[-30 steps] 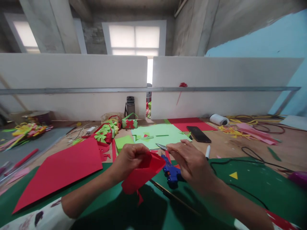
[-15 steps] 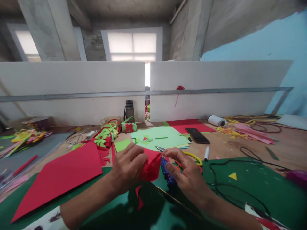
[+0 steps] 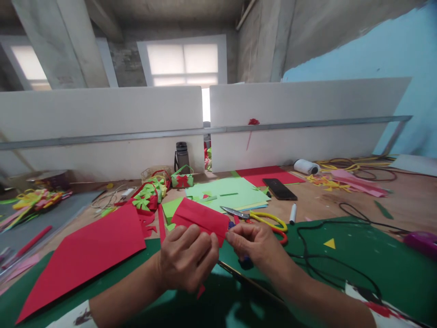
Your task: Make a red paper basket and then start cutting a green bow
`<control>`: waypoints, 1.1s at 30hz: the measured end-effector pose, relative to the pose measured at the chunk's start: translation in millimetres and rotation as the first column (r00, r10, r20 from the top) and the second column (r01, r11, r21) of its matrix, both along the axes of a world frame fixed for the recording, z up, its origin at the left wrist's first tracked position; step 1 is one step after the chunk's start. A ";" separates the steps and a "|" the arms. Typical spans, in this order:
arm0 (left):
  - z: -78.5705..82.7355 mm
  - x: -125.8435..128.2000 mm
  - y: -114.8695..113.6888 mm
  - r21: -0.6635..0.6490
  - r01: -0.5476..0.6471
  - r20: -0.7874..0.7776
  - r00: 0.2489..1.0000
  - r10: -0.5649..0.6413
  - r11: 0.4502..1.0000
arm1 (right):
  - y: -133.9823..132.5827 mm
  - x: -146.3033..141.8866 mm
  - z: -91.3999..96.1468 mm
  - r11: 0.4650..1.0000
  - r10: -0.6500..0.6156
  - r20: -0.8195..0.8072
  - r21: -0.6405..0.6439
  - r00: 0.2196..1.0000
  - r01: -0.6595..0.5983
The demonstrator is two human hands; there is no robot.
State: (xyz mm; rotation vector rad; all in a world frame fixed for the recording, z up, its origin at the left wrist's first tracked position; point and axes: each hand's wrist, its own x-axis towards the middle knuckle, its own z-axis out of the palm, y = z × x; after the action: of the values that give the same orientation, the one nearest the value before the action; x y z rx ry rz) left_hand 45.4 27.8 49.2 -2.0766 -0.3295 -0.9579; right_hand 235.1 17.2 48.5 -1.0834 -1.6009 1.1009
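A folded piece of red paper (image 3: 201, 215) is held above the green mat, its flat creased side showing. My left hand (image 3: 189, 257) is closed around its lower edge, knuckles up. At the paper's right edge, my right hand (image 3: 252, 241) has thumb and fingers pinched together on the corner. A blue tool (image 3: 246, 263) lies behind my right hand, mostly hidden by it. Just beyond are scissors (image 3: 266, 218) with yellow and red handles, their blades pointing left.
A large red sheet (image 3: 85, 255) lies on the left of the green mat (image 3: 327, 264). Light green sheets (image 3: 235, 191), a phone (image 3: 280, 189) and a white marker (image 3: 292, 214) are farther back. A black cable (image 3: 303, 246) loops at right. A dark bottle (image 3: 182, 157) stands near the white panel.
The red paper has turned from a bunched, pointed shape to show its flat face, raised slightly. My right hand's fingers have closed on its right corner. My left hand has shifted down slightly.
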 end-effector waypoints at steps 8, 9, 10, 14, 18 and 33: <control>-9.9 5.7 -3.8 -0.015 0.009 -0.026 1.000 -0.010 1.000 | 1.7 -4.3 -4.9 0.994 0.003 -0.131 -0.109 0.991 -0.017; -10.6 6.3 -4.7 -0.017 0.010 -0.032 0.999 -0.010 1.000 | 2.6 -4.0 -5.9 0.994 -0.005 -0.142 -0.109 0.990 -0.011; -10.2 6.6 -5.7 -0.019 0.020 -0.040 0.999 -0.021 1.000 | 3.8 -3.3 -6.5 0.994 -0.012 -0.150 -0.106 0.989 -0.004; 9.3 0.2 -6.0 -0.091 0.122 0.121 0.987 -0.110 0.988 | 12.0 3.6 -4.0 0.995 -0.045 -0.158 -0.098 0.986 0.030; 37.4 -16.6 9.9 -0.628 0.149 0.550 0.779 0.300 0.764 | 20.5 11.4 1.0 0.995 -0.048 -0.153 -0.094 0.987 0.034; 11.6 -16.3 34.6 -0.839 0.522 0.437 0.814 0.384 -0.152 | 29.2 17.1 -3.6 0.993 -0.028 -0.170 -0.122 0.985 0.007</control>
State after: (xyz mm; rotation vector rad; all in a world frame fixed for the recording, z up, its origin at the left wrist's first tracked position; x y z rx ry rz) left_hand 29.0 62.5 60.8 -3.0826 -1.9811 -1.7852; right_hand 252.2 46.4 44.8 -1.0487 -1.4015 1.2576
